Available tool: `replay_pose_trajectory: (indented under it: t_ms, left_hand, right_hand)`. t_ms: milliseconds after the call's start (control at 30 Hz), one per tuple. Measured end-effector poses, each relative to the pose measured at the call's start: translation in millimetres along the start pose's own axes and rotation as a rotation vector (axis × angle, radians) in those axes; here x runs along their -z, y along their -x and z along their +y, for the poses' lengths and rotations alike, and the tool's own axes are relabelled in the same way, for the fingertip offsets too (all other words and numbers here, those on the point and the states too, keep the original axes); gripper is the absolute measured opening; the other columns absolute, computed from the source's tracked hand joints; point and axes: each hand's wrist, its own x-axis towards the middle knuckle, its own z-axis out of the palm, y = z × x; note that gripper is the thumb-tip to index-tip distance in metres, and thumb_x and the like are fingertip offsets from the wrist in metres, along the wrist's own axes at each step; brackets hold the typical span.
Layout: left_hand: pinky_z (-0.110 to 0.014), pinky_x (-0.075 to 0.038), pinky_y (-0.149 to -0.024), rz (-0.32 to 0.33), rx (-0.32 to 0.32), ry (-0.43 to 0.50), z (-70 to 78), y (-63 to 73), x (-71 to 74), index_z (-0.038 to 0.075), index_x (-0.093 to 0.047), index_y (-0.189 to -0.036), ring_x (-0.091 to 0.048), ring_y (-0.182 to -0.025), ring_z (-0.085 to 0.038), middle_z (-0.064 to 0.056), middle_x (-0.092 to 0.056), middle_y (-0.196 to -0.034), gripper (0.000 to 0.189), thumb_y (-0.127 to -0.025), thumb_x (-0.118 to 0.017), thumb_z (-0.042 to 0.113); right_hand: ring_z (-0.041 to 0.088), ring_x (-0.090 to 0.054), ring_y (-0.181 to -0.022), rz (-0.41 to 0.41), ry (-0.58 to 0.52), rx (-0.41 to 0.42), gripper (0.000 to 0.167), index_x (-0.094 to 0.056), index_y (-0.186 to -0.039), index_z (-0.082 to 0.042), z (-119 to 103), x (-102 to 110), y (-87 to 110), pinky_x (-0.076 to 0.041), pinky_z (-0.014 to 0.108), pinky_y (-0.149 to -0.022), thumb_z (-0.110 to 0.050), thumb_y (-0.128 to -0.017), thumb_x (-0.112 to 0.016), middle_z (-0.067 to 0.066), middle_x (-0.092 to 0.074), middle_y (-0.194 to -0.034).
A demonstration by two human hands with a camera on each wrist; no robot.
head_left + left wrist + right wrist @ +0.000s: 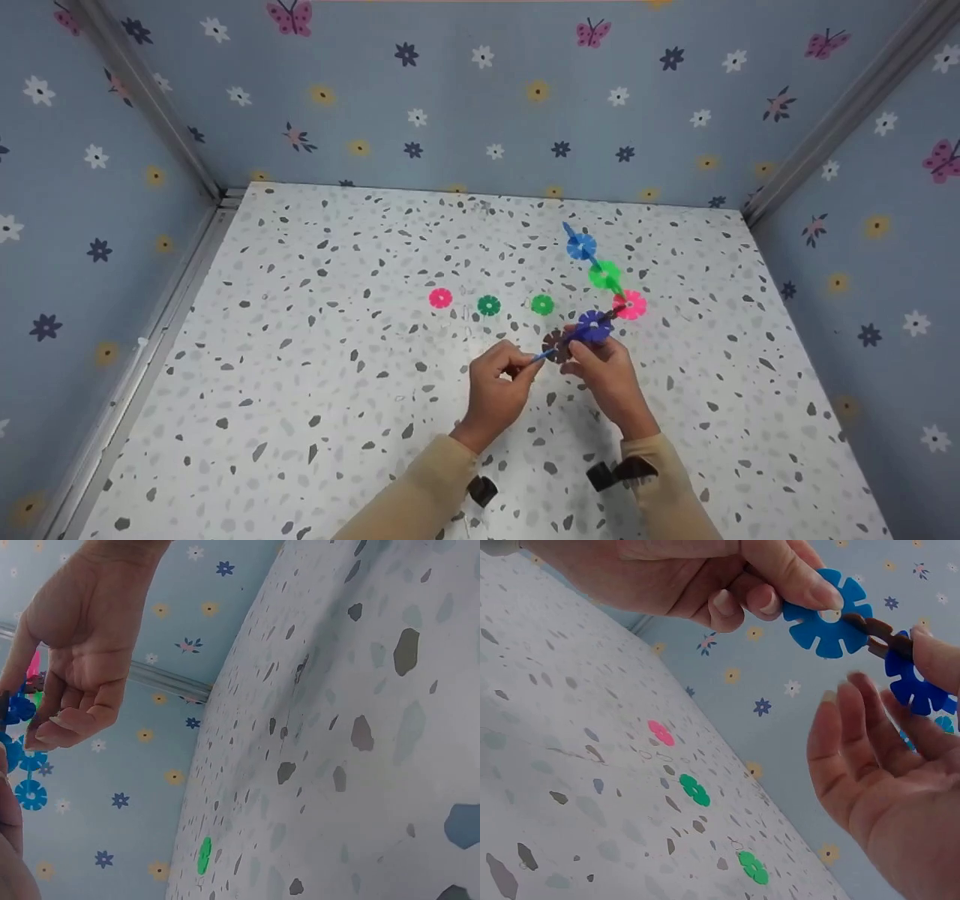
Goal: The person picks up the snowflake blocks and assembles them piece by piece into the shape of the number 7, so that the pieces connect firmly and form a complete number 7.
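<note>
In the head view my left hand (499, 386) pinches a blue notched disc (829, 622), which shows face-on in the right wrist view. That disc meets a brown disc (556, 346) at the near end of a chain of interlocking flower discs. My right hand (611, 382) pinches the chain between thumb and fingers, by the brown disc and a dark blue disc (594, 327). Beyond it the chain runs through a pink disc (630, 304) and a green disc (604, 274) to a light blue disc (581, 246). The right fingers partly hide the joint.
A pink disc (440, 298), a dark green disc (489, 305) and a light green disc (542, 304) lie in a row on the speckled table (337, 420), left of the chain. Flower-patterned walls (450, 90) enclose the table at the back and both sides.
</note>
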Motion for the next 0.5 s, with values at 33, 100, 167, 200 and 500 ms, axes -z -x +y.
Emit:
replay_pose_trajectory:
  t_ms: [33,100,167,200,500]
  left_hand:
    - [-0.026,-0.046,-0.049,0.009,-0.018,-0.015,-0.5,0.7,-0.5,-0.002,-0.062,-0.076,-0.05,-0.056,-0.019,-0.01,-0.054,-0.067,0.022,-0.075,-0.073,-0.021]
    - [-0.026,-0.046,-0.048,0.024,-0.055,-0.043,-0.3,1.0,-1.6,-0.001,-0.061,-0.076,-0.05,-0.056,-0.019,-0.01,-0.053,-0.067,0.024,-0.074,-0.073,-0.021]
    - [-0.025,-0.046,-0.047,0.036,-0.088,-0.059,-0.5,1.0,-2.7,-0.001,-0.06,-0.076,-0.05,-0.057,-0.018,-0.009,-0.053,-0.067,0.025,-0.073,-0.073,-0.023]
    - [-0.025,-0.045,-0.047,0.046,-0.102,-0.068,-0.7,0.8,-3.3,-0.001,-0.06,-0.076,-0.05,-0.056,-0.018,-0.009,-0.053,-0.067,0.026,-0.072,-0.073,-0.023]
    - [-0.03,-0.044,-0.043,0.091,-0.202,-0.138,-37.8,12.0,-10.2,0.001,-0.066,-0.078,-0.051,-0.052,-0.016,-0.008,-0.058,-0.067,0.025,-0.07,-0.076,-0.021]
  right_hand:
    - [0.026,-0.065,-0.096,0.038,0.008,-0.017,0.026,-0.06,-0.117,0.006,1,-2,0.4,-0.056,0.035,-0.076,-0.011,-0.097,-0.064,0.019,-0.066,-0.105]
    - [0.024,-0.063,-0.088,0.095,-0.005,-0.049,0.021,-0.061,-0.11,0.006,2,-5,1.1,-0.056,0.034,-0.072,-0.01,-0.096,-0.064,0.018,-0.064,-0.096]
    - [0.023,-0.062,-0.086,0.114,-0.035,-0.083,0.02,-0.061,-0.108,0.007,2,-8,1.3,-0.056,0.033,-0.07,-0.009,-0.096,-0.063,0.016,-0.063,-0.093]
    - [0.022,-0.061,-0.084,0.114,-0.052,-0.096,0.02,-0.061,-0.108,0.007,2,-9,1.2,-0.056,0.032,-0.069,-0.008,-0.096,-0.063,0.015,-0.063,-0.092]
    - [0.019,-0.061,-0.075,0.158,-0.023,-0.144,0.011,-0.067,-0.088,0.002,2,-16,0.6,-0.055,0.028,-0.061,-0.005,-0.095,-0.064,0.013,-0.063,-0.081]
